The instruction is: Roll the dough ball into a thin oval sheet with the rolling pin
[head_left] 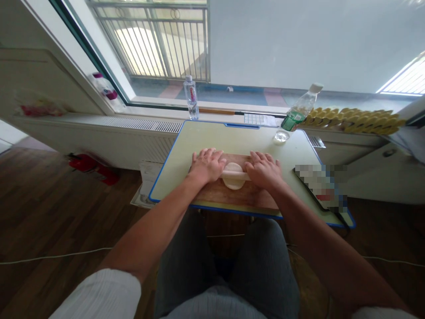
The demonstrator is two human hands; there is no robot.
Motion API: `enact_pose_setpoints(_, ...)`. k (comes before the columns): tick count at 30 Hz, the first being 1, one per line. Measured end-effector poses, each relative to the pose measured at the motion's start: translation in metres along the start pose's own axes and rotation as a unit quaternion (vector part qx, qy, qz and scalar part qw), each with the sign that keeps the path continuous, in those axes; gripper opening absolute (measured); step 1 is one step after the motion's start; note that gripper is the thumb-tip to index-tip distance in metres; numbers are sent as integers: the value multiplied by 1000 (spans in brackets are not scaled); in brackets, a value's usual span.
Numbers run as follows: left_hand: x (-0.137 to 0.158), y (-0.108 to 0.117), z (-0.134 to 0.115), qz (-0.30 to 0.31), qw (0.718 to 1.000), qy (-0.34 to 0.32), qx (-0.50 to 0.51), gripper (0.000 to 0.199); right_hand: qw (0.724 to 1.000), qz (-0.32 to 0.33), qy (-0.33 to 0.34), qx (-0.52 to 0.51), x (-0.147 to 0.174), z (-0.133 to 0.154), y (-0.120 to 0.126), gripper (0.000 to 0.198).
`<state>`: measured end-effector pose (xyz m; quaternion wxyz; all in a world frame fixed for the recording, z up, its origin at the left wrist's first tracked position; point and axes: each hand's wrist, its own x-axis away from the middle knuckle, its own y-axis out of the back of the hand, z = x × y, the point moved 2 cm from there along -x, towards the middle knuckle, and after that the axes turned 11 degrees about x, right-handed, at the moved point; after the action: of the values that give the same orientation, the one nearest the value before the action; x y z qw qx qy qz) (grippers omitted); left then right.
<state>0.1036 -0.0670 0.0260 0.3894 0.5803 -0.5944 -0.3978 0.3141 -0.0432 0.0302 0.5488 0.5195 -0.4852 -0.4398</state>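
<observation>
A pale rolling pin (236,175) lies crosswise over a flat round of dough (233,184). Both rest on a wooden board (226,198) near the front edge of a small table. My left hand (207,165) lies palm down over the pin's left end, its fingers stretched out and slightly spread. Over the right end, my right hand (264,168) presses in the same way, fingers extended forward. The palms hide both ends of the pin. Dough shows in front of and behind the pin, between the hands.
The blue-edged table (172,164) holds a green-labelled bottle (293,119) at its back right and a blurred-out flat object (318,188) at right. A clear bottle (191,99) stands behind the table. Yellow items (355,120) line the sill. A fire extinguisher (94,168) is at left.
</observation>
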Motion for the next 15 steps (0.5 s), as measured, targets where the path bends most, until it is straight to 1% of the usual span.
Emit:
enact_pose_setpoints(3, -20, 2, 2, 13, 1000, 7, 1, 60, 1000, 13, -6, -17, -19, -3, 0, 73)
enact_pose_setpoints(7, -38, 5, 2, -6, 1000, 10, -2, 54, 999, -10, -17, -26, -39, -4, -1, 71)
enact_pose_setpoints(11, -47, 6, 3, -42, 999, 19, -2, 47, 998, -35, -30, -32, -52, -3, 1, 66)
enact_pose_setpoints(15, -47, 6, 2, -43, 999, 23, 5, 44, 998, -39, -37, -33, -53, -2, 2, 62)
